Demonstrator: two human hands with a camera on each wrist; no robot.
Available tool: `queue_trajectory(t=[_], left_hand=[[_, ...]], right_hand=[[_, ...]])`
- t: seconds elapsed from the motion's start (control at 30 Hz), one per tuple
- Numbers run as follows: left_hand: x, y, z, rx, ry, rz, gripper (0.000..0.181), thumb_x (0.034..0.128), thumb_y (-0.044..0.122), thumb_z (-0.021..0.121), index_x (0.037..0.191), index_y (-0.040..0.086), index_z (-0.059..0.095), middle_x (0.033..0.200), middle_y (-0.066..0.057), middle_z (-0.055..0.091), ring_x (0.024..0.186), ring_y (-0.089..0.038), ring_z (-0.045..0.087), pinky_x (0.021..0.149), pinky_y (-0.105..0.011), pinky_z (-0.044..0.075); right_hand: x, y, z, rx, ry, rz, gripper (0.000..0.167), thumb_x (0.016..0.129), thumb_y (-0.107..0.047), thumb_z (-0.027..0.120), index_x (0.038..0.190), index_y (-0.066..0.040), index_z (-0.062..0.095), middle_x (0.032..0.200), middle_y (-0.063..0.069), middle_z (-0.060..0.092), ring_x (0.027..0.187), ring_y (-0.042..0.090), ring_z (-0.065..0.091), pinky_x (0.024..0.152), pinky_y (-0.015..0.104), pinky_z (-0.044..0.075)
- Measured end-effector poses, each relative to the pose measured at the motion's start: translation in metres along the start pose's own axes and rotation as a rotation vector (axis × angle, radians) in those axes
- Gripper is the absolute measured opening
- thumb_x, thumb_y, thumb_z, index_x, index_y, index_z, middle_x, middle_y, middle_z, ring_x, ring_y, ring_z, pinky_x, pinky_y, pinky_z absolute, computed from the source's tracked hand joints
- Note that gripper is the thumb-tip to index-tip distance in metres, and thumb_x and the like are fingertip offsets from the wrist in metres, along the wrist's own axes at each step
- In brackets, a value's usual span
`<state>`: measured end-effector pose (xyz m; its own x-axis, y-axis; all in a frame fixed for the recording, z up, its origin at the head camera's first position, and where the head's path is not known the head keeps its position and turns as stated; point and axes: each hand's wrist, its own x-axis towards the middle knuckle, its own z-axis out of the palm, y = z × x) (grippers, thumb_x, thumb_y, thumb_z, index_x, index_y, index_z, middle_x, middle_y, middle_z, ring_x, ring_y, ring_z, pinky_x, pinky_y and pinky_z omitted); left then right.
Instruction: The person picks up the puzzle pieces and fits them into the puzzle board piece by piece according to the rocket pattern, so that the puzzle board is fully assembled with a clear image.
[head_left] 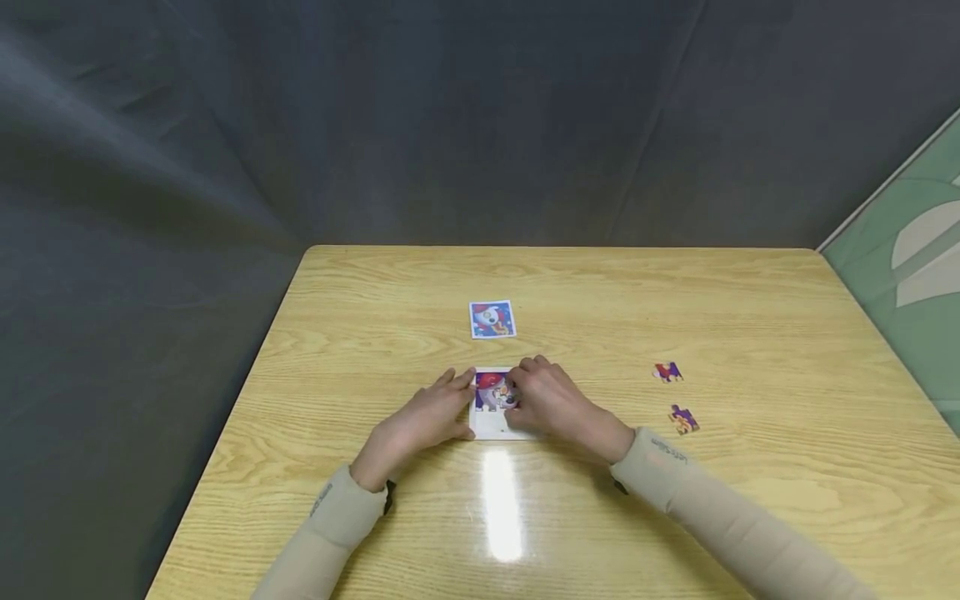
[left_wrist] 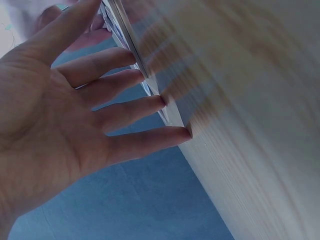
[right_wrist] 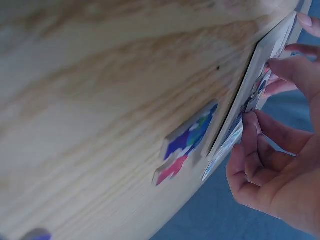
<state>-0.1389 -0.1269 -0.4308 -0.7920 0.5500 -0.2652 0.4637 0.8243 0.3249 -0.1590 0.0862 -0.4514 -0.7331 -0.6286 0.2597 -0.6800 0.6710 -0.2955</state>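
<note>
A white puzzle tray [head_left: 491, 427] lies between both hands, with joined pieces [head_left: 491, 390] showing a red-and-grey cartoon figure in its upper part. My left hand [head_left: 423, 417] touches the tray's left edge. In the left wrist view, the fingers [left_wrist: 130, 111] of that hand are straight and spread, their tips at the edge and the tabletop. My right hand [head_left: 551, 398] is over the tray's right side. Its thumb and index finger pinch a puzzle piece [right_wrist: 254, 94] against the picture; the fingers hide much of that piece.
Two loose puzzle pieces, a red-and-purple one [head_left: 667, 372] and an orange-and-purple one [head_left: 683, 419], lie to the right on the wooden table [head_left: 360, 333]. Beyond the tray lies a square picture card [head_left: 492, 320]. A dark curtain [head_left: 480, 125] hangs behind the table.
</note>
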Motion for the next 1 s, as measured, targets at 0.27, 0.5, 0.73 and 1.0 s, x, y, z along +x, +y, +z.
queue_trajectory(t=[0.27,0.5,0.73,1.0], left_hand=[[-0.001,0.0,0.001,0.01,0.011,0.007,0.065,0.0838,0.03,0.075,0.135,-0.003,0.052,0.154,-0.017,0.029,0.138,-0.046,0.028,0.096,-0.065,0.042],[0.0,-0.001,0.001,0.009,0.004,0.011,0.065,0.0844,0.03,0.074,0.136,-0.002,0.052,0.155,-0.017,0.028,0.138,-0.045,0.027,0.096,-0.065,0.041],[-0.001,0.0,0.0,0.004,-0.008,0.011,0.065,0.0843,0.03,0.075,0.136,-0.002,0.051,0.154,-0.018,0.028,0.138,-0.045,0.027,0.096,-0.065,0.042],[0.0,0.0,-0.001,-0.008,-0.011,0.008,0.065,0.0847,0.029,0.074,0.137,-0.002,0.05,0.155,-0.016,0.026,0.139,-0.044,0.025,0.098,-0.066,0.039]], right_hand=[[0.002,-0.007,0.0,-0.032,-0.039,-0.007,0.021,0.067,-0.017,0.078,0.082,-0.005,0.07,0.074,0.001,0.055,0.064,0.016,0.045,0.05,0.025,0.04],[-0.003,-0.006,0.0,-0.055,-0.067,-0.002,0.024,0.075,-0.02,0.079,0.093,-0.006,0.073,0.082,0.004,0.058,0.07,0.018,0.048,0.055,0.029,0.046],[-0.006,-0.007,0.003,-0.021,-0.047,-0.01,0.026,0.077,-0.018,0.078,0.098,-0.005,0.074,0.084,0.003,0.058,0.07,0.017,0.049,0.055,0.027,0.046],[-0.012,-0.001,-0.004,0.07,0.022,-0.017,0.033,0.08,-0.021,0.079,0.106,-0.002,0.072,0.09,0.003,0.059,0.077,0.015,0.049,0.063,0.025,0.045]])
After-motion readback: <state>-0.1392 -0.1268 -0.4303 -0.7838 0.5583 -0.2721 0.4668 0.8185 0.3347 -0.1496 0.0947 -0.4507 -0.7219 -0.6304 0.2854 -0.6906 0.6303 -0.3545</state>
